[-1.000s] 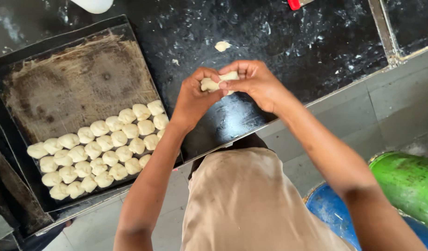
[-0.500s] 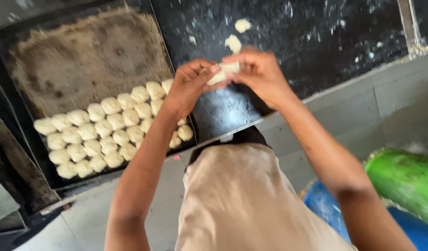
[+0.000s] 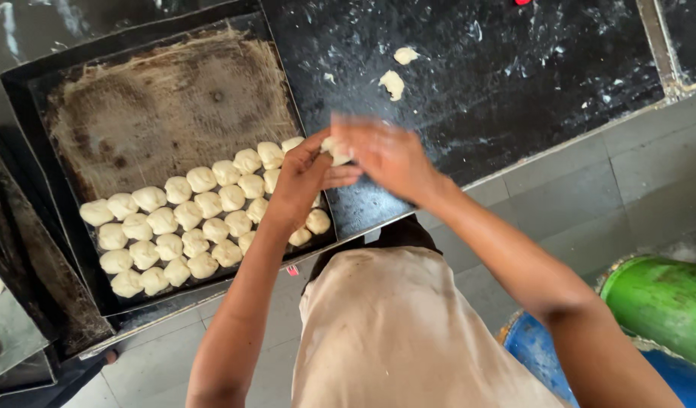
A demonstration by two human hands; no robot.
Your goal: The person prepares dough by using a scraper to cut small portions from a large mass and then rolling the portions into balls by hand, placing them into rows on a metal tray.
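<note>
Here, dough piece sits between left hand and right hand.

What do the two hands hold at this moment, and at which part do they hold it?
A small piece of dough, pressed between the fingers of the left hand and the right hand. The right hand is blurred, so the exact grip cannot be told.

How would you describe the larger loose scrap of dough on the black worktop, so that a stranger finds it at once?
Start at the black worktop, right of the baking tray with its rows of dough balls. Above the two hands lie two pale scraps. The dough scrap meant is the lower, bigger, longer one; its neighbour, the small scrap, sits farther away.
</note>
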